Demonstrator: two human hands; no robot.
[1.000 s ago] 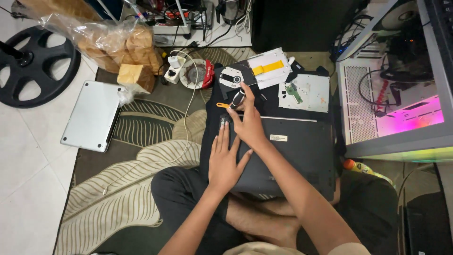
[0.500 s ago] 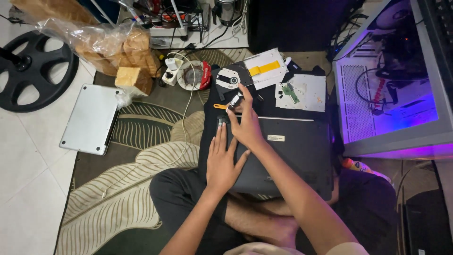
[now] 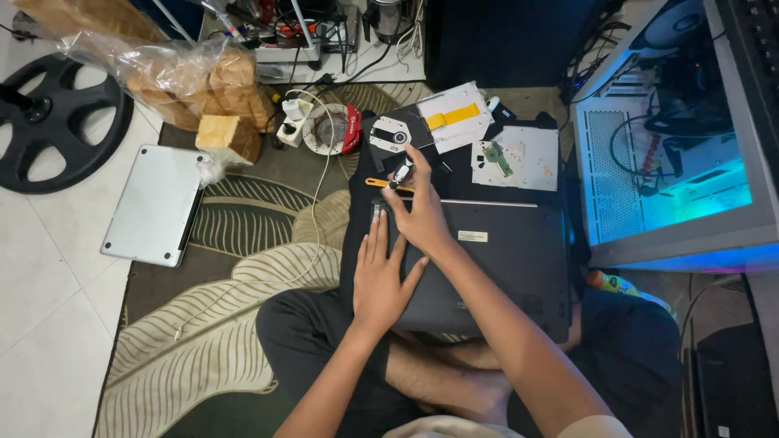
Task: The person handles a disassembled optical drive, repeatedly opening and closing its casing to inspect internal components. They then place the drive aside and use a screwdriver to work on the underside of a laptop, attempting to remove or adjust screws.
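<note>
— Hands first: my left hand (image 3: pixel 380 280) lies flat and open on the laptop (image 3: pixel 487 268) in my lap; my right hand (image 3: pixel 418 217) pinches a small tool (image 3: pixel 401 173) at its far edge.

— Advice?

— I'd keep the left pressing down and the tool steady. The laptop is dark, underside up; beyond it lies a disc drive (image 3: pixel 398 134).

Our left hand (image 3: pixel 380 280) lies flat, palm down, fingers stretched forward and slightly spread. Our right hand (image 3: pixel 419 212) crosses just above it, wrist bent, its fingers curled and pinched together at the tips. Both forearms reach forward from below, over our crossed legs
</note>
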